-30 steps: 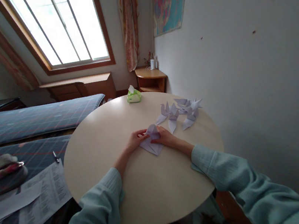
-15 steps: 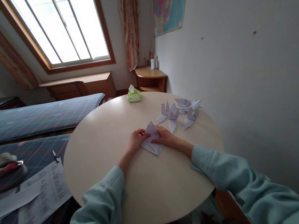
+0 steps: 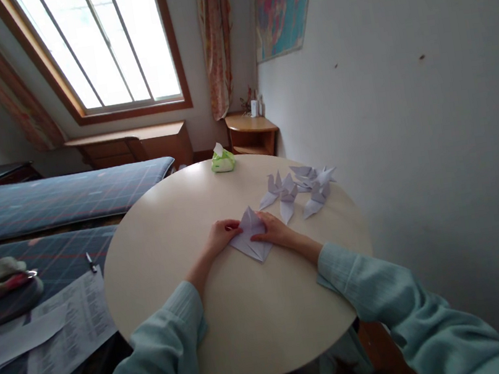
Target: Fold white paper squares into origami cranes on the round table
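A partly folded sheet of pale lilac paper lies flat on the round beige table, its point towards me. My left hand presses its left edge with curled fingers. My right hand holds down its right side, fingers closed on the paper. Several finished folded paper birds lie in a cluster just beyond my right hand.
A green tissue pack sits at the table's far edge. A white wall runs along the right. To the left is a bed with printed sheets, a pen and a bundle. A small wooden corner shelf stands under the window.
The raised top flap of the paper has been pressed down flatter. Both hands stay on the sheet, shifted only slightly.
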`<state>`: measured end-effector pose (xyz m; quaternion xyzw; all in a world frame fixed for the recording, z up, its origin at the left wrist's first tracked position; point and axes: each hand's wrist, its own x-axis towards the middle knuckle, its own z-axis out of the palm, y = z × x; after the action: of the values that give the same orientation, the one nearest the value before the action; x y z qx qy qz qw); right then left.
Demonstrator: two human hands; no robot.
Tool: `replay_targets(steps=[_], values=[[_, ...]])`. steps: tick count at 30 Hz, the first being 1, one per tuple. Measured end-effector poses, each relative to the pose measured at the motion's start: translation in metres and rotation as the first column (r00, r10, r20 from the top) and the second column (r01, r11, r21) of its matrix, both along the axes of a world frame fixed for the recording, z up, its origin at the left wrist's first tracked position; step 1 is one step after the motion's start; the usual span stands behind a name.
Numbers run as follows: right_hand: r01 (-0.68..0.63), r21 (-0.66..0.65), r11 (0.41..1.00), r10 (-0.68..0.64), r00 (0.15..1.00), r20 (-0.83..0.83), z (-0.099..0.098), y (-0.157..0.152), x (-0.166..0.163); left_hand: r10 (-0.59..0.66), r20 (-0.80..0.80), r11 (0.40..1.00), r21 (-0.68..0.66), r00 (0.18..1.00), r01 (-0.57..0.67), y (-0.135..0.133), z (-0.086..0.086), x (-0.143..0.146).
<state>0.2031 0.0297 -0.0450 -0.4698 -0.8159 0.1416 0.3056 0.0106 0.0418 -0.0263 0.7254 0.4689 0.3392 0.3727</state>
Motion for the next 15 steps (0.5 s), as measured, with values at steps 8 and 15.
replay_targets(steps=[8,15], values=[[-0.028,0.004,1.0,0.029,0.999,-0.019,0.0033,-0.0027,-0.0003,0.092,-0.096,0.992,0.094,0.991,-0.083,-0.0013,0.0013,0.0016],[-0.041,0.003,0.999,0.041,0.999,-0.016,0.0017,-0.0013,0.0007,0.066,-0.069,0.996,0.058,0.995,-0.062,-0.0005,0.0011,-0.0005]])
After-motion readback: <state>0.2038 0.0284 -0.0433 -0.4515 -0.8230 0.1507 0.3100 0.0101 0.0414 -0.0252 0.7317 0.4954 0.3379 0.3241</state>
